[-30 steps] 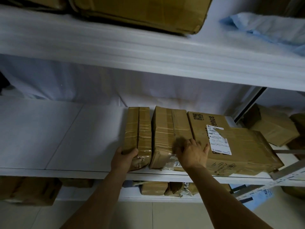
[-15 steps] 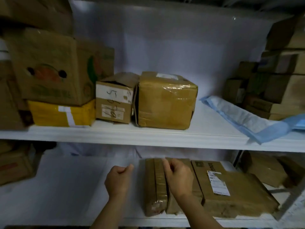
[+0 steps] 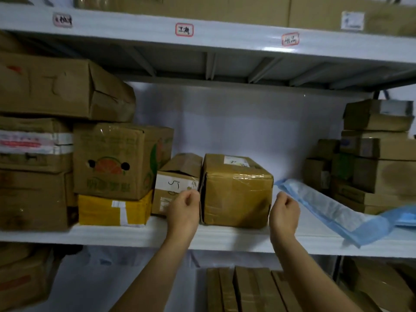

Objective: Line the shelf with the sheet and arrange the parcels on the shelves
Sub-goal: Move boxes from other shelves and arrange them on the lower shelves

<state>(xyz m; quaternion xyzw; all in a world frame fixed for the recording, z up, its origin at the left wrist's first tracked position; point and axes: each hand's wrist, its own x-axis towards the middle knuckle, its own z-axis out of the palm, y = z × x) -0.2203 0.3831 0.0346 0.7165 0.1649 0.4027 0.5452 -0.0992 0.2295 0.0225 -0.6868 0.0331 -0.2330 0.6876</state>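
So far: part done, part left, judging by how the shelves look.
Left hand [image 3: 183, 208]: loosely curled, holding nothing, raised just in front of the left edge of the taped box [image 3: 236, 191].
Right hand [image 3: 285, 209]: loosely curled too, with nothing in it, just off the box's right edge.
Sheet [image 3: 333, 209]: blue, lying crumpled and half folded on the middle shelf [image 3: 225, 238] to the right of the taped box, one corner hanging over the front edge; not spread flat.
Middle shelf: parcels stand on both sides, with a bare white stretch around the sheet, so the lining here looks unfinished.
Left group: an orange-print box [image 3: 117, 161] sits on a yellow parcel [image 3: 112, 209]; a small marked box [image 3: 176, 181] stands between them and the taped box, touching it.
Right stack [image 3: 378, 154]: several brown boxes piled at the shelf's far end.
Lower shelf: flat parcels [image 3: 247, 289] stand side by side in a row, which looks arranged.
Left to do: probably spreading the sheet over the bare stretch, then setting parcels on it.
Next, as a guess: both hands flank the taped box, so it may be shifted.
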